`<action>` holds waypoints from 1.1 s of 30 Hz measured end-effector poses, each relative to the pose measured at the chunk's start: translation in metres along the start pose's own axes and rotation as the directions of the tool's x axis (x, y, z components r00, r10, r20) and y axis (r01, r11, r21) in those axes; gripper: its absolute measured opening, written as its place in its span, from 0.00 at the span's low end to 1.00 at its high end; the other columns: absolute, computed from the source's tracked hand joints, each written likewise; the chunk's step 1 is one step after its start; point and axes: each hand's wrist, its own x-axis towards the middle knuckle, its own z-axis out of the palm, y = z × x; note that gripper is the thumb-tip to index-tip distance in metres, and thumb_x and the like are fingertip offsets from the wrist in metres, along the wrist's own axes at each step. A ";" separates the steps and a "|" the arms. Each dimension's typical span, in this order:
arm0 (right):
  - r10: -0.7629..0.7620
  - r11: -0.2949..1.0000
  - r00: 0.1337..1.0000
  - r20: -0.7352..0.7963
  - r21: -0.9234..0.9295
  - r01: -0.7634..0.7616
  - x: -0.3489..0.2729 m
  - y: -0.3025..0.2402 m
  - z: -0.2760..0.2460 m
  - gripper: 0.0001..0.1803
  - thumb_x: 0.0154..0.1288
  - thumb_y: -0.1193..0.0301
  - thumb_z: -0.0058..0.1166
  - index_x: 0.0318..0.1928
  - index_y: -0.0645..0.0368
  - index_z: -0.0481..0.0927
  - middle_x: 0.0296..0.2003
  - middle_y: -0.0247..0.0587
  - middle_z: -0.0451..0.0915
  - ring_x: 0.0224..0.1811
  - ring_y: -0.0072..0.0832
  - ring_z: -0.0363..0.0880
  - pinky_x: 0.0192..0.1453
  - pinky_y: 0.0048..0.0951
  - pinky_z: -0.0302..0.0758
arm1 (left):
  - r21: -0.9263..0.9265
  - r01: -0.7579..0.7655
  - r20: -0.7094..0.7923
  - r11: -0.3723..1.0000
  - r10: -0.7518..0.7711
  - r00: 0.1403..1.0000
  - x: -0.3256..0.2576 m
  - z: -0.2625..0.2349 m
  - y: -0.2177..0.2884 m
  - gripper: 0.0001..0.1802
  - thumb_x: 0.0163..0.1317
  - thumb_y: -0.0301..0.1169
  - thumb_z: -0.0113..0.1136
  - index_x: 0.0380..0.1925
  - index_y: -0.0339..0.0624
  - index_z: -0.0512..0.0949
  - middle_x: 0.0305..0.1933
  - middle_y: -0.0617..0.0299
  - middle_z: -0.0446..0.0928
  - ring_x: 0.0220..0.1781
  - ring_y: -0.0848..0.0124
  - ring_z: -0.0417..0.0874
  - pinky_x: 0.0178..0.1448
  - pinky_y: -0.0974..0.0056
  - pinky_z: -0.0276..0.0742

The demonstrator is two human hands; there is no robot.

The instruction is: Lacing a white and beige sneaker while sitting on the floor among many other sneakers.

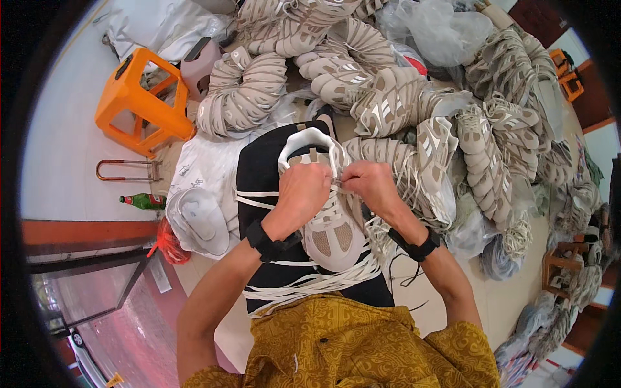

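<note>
A beige sneaker [333,242] with a white collar lies on a black cloth [259,158] over my lap, its toe toward me. My left hand [306,189] is closed on the sneaker's upper beside the tongue, and its fingertips are partly hidden. Across from it, my right hand [369,183] pinches a white shoelace at the upper eyelets. The fingertips of both hands almost meet there. Lacing crosses the lower eyelets. A bunch of loose white shoelaces [310,278] is spread across the cloth between the toe and my body.
Beige sneakers nested in curved rows [242,97] are heaped ahead and to the right. At left stand an orange plastic stool [139,97], a green bottle [143,201] lying on its side, and a white cap [199,220]. Clear plastic bags [446,29] lie among the shoes.
</note>
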 end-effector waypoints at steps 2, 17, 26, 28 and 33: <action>-0.022 1.000 1.000 0.010 -0.007 0.022 0.000 0.000 0.002 0.05 0.40 0.74 0.54 0.22 0.61 0.77 0.20 0.44 0.75 0.23 0.39 0.75 0.28 0.32 0.72 | 0.004 -0.004 -0.028 1.000 0.004 1.000 -0.001 0.004 0.004 0.06 0.49 0.28 0.49 0.21 0.40 0.76 0.22 0.49 0.74 0.27 0.51 0.76 0.32 0.53 0.70; -0.027 0.985 0.997 0.073 -0.166 0.038 0.016 -0.011 -0.013 0.23 0.43 0.77 0.56 0.45 0.55 0.73 0.23 0.42 0.77 0.26 0.37 0.77 0.30 0.31 0.72 | 0.044 -0.100 0.228 0.994 0.088 0.970 0.024 0.004 -0.014 0.06 0.46 0.28 0.51 0.21 0.38 0.77 0.23 0.47 0.74 0.28 0.52 0.76 0.34 0.54 0.70; -0.074 0.983 0.966 0.246 -0.145 0.112 0.016 -0.010 -0.018 0.23 0.43 0.70 0.57 0.46 0.50 0.74 0.25 0.39 0.76 0.29 0.36 0.74 0.33 0.33 0.70 | -0.640 0.497 0.491 0.586 -0.186 0.851 -0.027 -0.089 -0.007 0.07 0.53 0.28 0.51 0.21 0.36 0.74 0.13 0.63 0.69 0.13 0.73 0.68 0.17 0.70 0.63; -0.026 0.994 0.972 0.234 -0.097 0.050 0.016 -0.014 -0.020 0.19 0.44 0.66 0.56 0.42 0.51 0.76 0.24 0.38 0.77 0.30 0.38 0.76 0.34 0.36 0.71 | -0.850 0.380 0.373 0.365 -0.093 0.923 -0.055 -0.115 0.000 0.06 0.55 0.27 0.51 0.27 0.36 0.73 0.15 0.68 0.66 0.14 0.83 0.63 0.17 0.77 0.59; -0.356 0.919 0.934 0.028 -0.172 0.356 0.008 -0.049 -0.013 0.12 0.43 0.66 0.58 0.33 0.51 0.80 0.19 0.34 0.73 0.26 0.33 0.74 0.28 0.34 0.70 | -0.914 0.361 0.334 0.186 -0.165 0.928 -0.054 -0.103 0.010 0.06 0.57 0.27 0.51 0.31 0.35 0.73 0.18 0.66 0.68 0.15 0.83 0.64 0.19 0.76 0.61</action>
